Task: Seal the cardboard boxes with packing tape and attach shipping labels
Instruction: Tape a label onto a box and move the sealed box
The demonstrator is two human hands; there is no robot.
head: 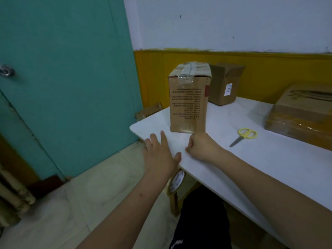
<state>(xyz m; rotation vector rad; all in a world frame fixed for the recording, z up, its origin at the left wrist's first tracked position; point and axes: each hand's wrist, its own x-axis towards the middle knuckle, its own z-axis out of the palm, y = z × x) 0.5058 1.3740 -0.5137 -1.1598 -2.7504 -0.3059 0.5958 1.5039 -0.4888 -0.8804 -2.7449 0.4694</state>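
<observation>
A tall cardboard box (188, 101) stands upright near the corner of the white table (251, 159), its top taped shut and printed text on its front face. My left hand (159, 153) lies flat on the table edge with fingers spread, just in front of the box. My right hand (203, 146) is curled into a fist on the table at the box's lower right corner; nothing shows in it. A roll of packing tape (177, 182) sits partly hidden below the table edge, under my left wrist.
Yellow-handled scissors (243, 136) lie on the table to the right. A smaller open box (224, 83) with a white label stands behind the tall one. A wide taped box (301, 112) fills the right edge. A teal door (62, 78) is on the left.
</observation>
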